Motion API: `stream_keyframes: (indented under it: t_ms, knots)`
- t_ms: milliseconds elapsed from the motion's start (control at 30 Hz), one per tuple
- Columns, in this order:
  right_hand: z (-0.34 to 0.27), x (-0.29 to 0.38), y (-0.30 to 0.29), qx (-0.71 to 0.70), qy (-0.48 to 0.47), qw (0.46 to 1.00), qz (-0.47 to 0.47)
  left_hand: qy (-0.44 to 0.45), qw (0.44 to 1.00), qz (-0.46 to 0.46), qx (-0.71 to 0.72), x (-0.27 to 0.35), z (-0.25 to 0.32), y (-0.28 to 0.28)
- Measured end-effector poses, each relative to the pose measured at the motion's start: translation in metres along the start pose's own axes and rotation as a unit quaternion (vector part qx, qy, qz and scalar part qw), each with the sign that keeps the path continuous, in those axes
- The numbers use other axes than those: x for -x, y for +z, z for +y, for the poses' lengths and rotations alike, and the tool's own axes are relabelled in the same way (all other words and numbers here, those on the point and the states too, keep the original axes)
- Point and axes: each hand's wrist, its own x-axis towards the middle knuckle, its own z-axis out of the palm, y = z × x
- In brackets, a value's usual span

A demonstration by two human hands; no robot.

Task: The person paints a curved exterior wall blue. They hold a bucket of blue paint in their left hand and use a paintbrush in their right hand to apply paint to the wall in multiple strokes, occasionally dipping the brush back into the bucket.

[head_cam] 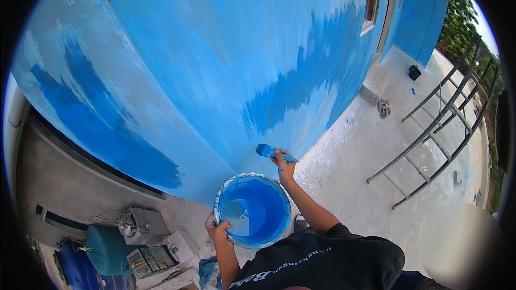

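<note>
A paintbrush (pixel 266 150) with blue, paint-coated bristles is in my right hand (pixel 284 163), its handle gripped between the fingers and its bristles pointing left, in front of the wall. My left hand (pixel 218 225) grips the left rim of a round bucket (pixel 287 213), thumb over the edge. Blue paint coats the bucket's inside, and its rim is crusted. Before me the wall (pixel 193 68) carries uneven light blue paint, with darker blue strokes to the right and on the left face beyond a corner edge.
A metal scaffold frame or ladder (pixel 437 133) stands at the right on the concrete floor (pixel 342 177). Beyond it lie a small black bucket (pixel 414 73) and sandals (pixel 384 109). At the lower left are a grey metal cabinet (pixel 150 225), a teal covered object (pixel 105 249) and a tray (pixel 155 259).
</note>
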Motion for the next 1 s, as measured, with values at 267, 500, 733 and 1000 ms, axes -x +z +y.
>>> stream_keyframes:
  t_ms: [267, 500, 733, 1000]
  knots:
    - [-0.063, 0.069, -0.028, -0.068, 0.013, 0.998, 0.006, -0.065, 0.996, -0.037, -0.050, -0.011, 0.016, -0.010]
    - [-0.115, 0.138, -0.013, 0.237, 0.073, 0.941, -0.231, -0.077, 0.993, -0.086, -0.023, -0.015, 0.027, 0.000]
    - [-0.034, 0.186, -0.001, 0.492, -0.079, 0.829, -0.255, -0.086, 0.985, -0.130, -0.070, -0.022, 0.020, -0.017]
    - [-0.009, 0.201, -0.002, 0.581, -0.073, 0.780, -0.220, -0.117, 0.977, -0.166, -0.072, -0.026, 0.021, -0.031]
